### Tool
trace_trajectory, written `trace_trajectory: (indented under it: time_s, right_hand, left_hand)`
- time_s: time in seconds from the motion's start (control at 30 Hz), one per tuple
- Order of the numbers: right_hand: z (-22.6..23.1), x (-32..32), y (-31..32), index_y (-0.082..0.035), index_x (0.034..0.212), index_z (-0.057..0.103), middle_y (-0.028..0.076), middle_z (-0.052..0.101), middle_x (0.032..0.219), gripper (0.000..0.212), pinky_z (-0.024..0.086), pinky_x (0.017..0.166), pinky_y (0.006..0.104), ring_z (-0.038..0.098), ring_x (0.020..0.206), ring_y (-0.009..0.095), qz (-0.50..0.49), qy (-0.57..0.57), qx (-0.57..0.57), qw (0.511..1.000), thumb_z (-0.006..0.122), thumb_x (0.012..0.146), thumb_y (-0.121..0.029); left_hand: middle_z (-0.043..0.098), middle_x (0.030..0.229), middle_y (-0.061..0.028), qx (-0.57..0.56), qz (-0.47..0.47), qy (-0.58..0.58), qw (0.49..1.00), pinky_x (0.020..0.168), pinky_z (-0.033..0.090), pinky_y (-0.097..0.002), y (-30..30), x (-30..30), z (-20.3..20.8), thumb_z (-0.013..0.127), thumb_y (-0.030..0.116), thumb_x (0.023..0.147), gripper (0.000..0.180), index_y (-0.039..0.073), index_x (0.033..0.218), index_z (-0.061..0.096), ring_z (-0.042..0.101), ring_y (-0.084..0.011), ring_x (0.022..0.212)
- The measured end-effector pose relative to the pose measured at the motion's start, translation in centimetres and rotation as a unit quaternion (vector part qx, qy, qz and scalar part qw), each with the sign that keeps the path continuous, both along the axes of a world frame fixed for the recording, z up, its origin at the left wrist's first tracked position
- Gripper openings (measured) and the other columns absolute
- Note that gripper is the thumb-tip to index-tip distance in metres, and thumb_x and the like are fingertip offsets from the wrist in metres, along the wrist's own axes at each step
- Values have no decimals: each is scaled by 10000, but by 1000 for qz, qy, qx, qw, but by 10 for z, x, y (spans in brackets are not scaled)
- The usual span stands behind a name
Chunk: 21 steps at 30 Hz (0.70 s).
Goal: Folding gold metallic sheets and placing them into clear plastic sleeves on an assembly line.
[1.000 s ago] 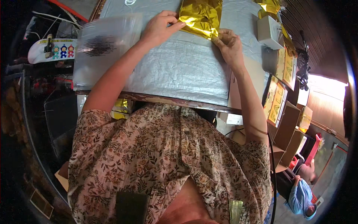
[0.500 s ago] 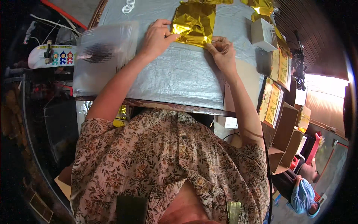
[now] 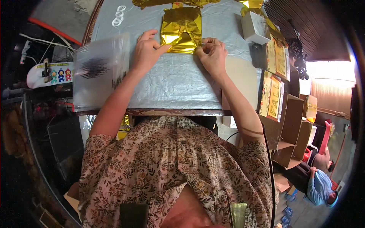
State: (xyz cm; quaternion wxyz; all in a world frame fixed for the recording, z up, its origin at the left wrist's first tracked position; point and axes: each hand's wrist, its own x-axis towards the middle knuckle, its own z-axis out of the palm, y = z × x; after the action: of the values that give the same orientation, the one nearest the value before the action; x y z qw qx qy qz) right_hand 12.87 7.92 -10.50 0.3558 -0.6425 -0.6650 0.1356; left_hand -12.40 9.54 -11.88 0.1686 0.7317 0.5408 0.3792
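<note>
A shiny gold foil piece point(image 3: 181, 28) lies on the silver-grey table cover, its near edge towards me and its far end joining a wider strip of gold foil point(image 3: 152, 3). My left hand point(image 3: 146, 53) holds the near left corner between thumb and bent forefinger, the other fingers curled beside it. At the near right corner, my right hand point(image 3: 213, 57) pinches the foil between thumb and forefinger. Creases and bright reflections run along the near edge between both hands. The fingertips are partly hidden at the corners.
A stack of clear plastic bags point(image 3: 97, 74) lies left on the table point(image 3: 171, 83), with white rings point(image 3: 118, 16) beyond it. At right are a white box point(image 3: 255, 28), a cardboard sheet point(image 3: 239, 78) and printed cartons point(image 3: 273, 97). Another person point(image 3: 321, 186) is at the far right.
The table and foil sit lower and farther left in the picture, showing more of the foil's far end. Both hands stay at the same near corners.
</note>
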Motion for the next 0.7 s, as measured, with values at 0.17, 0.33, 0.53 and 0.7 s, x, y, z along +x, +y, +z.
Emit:
trace_trajectory:
  time_s: [0.17,0.33,0.53,0.7]
  right_hand:
    - [9,-16,8,44,1311,558,245,470,1459,575,327,1121,540,473,1302,419,49,-135,123,982,691,927,-363]
    - [-18,-51,34,60,1541,244,304,263,1593,786,207,1215,537,266,1479,456,141,-187,137,962,521,1018,-457]
    - [-36,-61,40,105,1500,316,304,336,1565,790,225,1203,531,295,1474,429,73,-230,81,967,440,1031,-519]
    - [-32,-61,38,58,1515,334,263,362,1567,751,235,1198,530,313,1469,415,71,-235,73,967,431,1037,-513]
  left_hand:
    - [590,1368,-169,-6,5,-5,1000,952,495,-428,1,3,-2,872,259,770,362,-16,634,680,601,-340,1173]
    - [602,1346,-174,8,9,-14,1000,950,495,-424,-1,4,-5,865,278,760,359,-17,635,703,608,-336,1149]
    - [633,1302,-196,34,19,-25,999,957,486,-428,-6,1,-5,817,265,800,379,-34,606,686,622,-343,1114]
    - [635,1294,-203,40,15,-7,999,971,480,-428,-4,3,-3,802,234,809,375,-33,596,648,616,-363,1127]
